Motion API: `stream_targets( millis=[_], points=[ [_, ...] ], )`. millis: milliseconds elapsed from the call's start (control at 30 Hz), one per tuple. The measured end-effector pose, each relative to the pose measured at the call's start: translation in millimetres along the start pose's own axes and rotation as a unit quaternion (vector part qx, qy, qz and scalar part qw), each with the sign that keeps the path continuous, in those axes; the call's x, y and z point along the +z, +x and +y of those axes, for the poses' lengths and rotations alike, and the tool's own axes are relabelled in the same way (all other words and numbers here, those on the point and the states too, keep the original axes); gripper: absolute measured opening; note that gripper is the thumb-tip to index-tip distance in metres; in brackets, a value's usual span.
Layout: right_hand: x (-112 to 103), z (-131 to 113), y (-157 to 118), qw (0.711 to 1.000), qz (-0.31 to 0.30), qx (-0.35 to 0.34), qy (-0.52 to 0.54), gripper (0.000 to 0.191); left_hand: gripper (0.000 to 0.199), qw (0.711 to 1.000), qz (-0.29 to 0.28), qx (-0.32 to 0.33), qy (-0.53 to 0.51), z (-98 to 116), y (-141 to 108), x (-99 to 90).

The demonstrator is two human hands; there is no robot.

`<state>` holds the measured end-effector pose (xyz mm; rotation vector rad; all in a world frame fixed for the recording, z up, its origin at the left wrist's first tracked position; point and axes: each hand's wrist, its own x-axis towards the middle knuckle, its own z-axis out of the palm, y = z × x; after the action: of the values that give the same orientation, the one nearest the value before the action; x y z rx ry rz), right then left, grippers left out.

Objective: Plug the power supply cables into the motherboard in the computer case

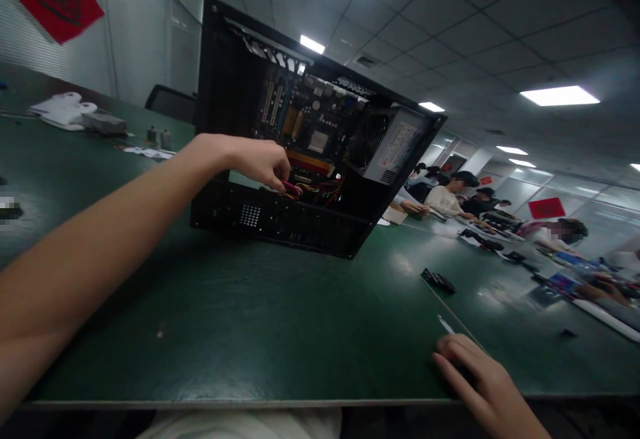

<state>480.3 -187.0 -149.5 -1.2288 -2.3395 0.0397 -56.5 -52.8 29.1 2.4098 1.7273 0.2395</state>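
An opened black computer case [280, 225] stands on the green table, its inside facing me. My left hand [263, 162] reaches in over the lower front edge, fingers pinched on a bundle of red and dark cables [291, 189]. Behind them is the motherboard [300, 115], partly hidden by the hand. At the case's right side sits the silver power supply [395, 145] with its fan. Near the table's front edge, my right hand [473, 369] is curled closed around a slim whitish stick [445, 325]; only its end shows, so its kind is unclear.
On the green table [250, 332], a small black part [439, 281] lies right of the case. White gloves [65, 109] and a grey box [103, 123] lie at the back left. Several people [453, 195] work along the table at the right, among scattered parts. A chair [171, 101] stands behind.
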Motion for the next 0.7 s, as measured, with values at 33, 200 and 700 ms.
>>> stream_targets(
  millis=[33, 200, 700],
  points=[
    [3.9, -1.7, 2.4, 1.0, 0.006, -0.001, -0.006, 0.037, 0.037, 1.0, -0.001, 0.005, -0.001, 5.4, -4.5, -0.8],
    [19.5, -0.6, 14.3, 0.996, 0.039, 0.023, -0.08, 0.047, 0.039, 1.0, -0.007, 0.01, 0.029, 26.8, -19.0, -3.8],
    [-4.1, 10.2, 53.3, 0.967, -0.242, 0.023, -0.071, 0.061, 0.042, 0.995, -0.005, 0.062, 0.075, 41.7, -22.7, -7.5]
  ],
)
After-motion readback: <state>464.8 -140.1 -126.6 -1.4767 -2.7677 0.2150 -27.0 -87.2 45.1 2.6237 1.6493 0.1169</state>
